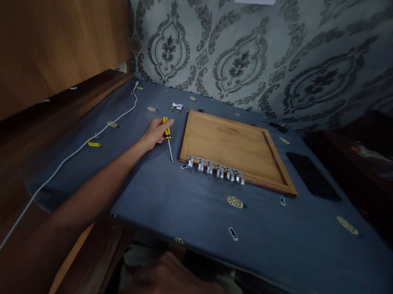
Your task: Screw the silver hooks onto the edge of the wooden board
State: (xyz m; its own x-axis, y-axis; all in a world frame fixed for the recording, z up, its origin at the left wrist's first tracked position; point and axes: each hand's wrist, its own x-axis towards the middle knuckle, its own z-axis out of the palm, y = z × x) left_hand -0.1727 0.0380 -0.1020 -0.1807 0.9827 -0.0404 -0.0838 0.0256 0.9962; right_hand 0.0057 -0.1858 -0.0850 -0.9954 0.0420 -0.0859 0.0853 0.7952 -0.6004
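Observation:
My left hand is closed round the yellow-and-black handle of a screwdriver. Its thin shaft points down toward the table covering, just left of a wooden board with a raised frame. Along the board's near edge lies a metal hook rail with several shiny hooks hanging toward me. Beyond my left hand rests a small shiny metal piece, its kind unclear. At the bottom of the view, my right hand is dark and blurred near the table's front edge, its fingers not distinguishable.
A white cable runs down the left side of the blue cloth-covered table. A small yellow item lies beside it. To the board's right is a flat black object. Wooden furniture stands left, with a patterned wall behind.

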